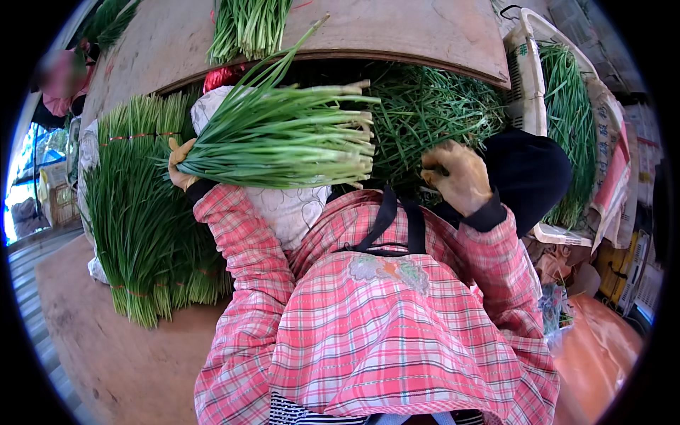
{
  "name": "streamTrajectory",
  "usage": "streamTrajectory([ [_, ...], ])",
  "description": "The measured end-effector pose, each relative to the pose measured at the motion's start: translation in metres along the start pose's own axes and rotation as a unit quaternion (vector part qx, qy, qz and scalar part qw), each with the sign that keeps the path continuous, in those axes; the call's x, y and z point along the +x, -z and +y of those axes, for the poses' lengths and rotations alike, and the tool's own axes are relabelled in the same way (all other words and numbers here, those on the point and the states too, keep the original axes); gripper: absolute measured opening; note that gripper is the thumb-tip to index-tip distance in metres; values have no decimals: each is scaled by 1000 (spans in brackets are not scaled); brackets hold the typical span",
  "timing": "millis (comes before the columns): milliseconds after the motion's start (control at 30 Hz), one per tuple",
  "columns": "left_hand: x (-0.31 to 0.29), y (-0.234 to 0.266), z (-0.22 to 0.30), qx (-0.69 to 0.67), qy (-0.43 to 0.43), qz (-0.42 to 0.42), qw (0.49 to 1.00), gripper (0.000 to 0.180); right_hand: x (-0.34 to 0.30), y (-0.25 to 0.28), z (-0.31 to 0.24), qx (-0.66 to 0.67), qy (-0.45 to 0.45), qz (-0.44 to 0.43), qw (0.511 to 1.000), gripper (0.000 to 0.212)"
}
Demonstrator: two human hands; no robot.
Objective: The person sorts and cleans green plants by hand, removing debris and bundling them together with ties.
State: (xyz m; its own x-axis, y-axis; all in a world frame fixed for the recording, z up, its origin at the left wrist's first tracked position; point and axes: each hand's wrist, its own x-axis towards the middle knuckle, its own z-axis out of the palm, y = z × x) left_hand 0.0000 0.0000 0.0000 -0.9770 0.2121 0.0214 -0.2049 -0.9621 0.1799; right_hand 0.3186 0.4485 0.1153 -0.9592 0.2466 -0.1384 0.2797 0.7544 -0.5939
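My left hand, in a tan glove, is closed round the leafy end of a bunch of garlic chives. The bunch lies sideways above my lap, its pale, uneven stem ends pointing right. Some longer leaves stick up toward the table. To the right, my right hand, in a stained tan glove, is apart from the bunch. Its fingers curl inward beside my dark-clothed knee, near a heap of loose green leaves. Whether anything sits inside those fingers is hidden.
Tied chive bundles are piled at my left on a brown board. Another bundle lies on the wooden table ahead. A white crate of chives stands at right. A person in pink is at far left.
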Motion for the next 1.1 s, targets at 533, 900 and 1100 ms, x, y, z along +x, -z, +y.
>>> streamTrajectory([
  [533,-14,-24,-40,-31,-78,69,994,34,57,-49,-16,595,40,-89,798,40],
  [900,-5,-50,-70,-3,-53,70,996,36,109,-105,-23,250,257,18,933,34],
  [1100,-7,-45,-70,27,-58,84,994,35,100,-89,-50,29,281,31,959,28],
])
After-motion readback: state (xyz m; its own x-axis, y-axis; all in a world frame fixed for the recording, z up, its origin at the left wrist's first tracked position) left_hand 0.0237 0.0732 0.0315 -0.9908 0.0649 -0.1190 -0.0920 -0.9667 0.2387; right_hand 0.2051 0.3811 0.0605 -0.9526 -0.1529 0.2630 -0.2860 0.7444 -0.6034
